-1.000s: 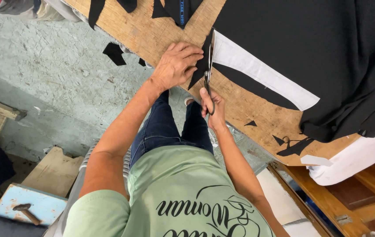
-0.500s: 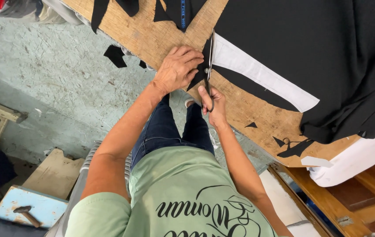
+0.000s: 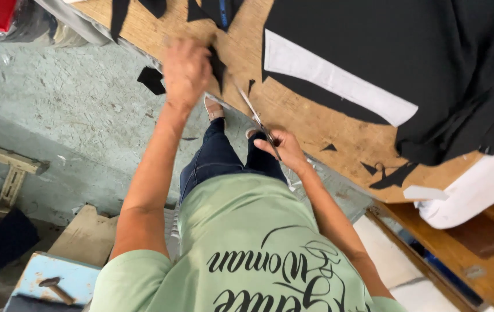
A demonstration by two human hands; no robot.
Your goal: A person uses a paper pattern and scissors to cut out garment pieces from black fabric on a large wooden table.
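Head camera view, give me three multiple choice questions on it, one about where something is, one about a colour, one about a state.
1. Where does the white pattern piece lie?
A. on the black fabric
B. on the floor
C. on the blue stool

2. What colour is the person's shirt?
A. red
B. pale green
C. yellow

3. What is the right hand doing?
A. resting empty on the table
B. gripping the scissors
C. holding a pencil

Answers:
1 A, the white piece sits on the dark cloth spread over the wooden table.
2 B, the shirt is light green with dark lettering.
3 B, the fingers wrap the handles, blades pointing toward the left hand, which pulls a black fabric strip.
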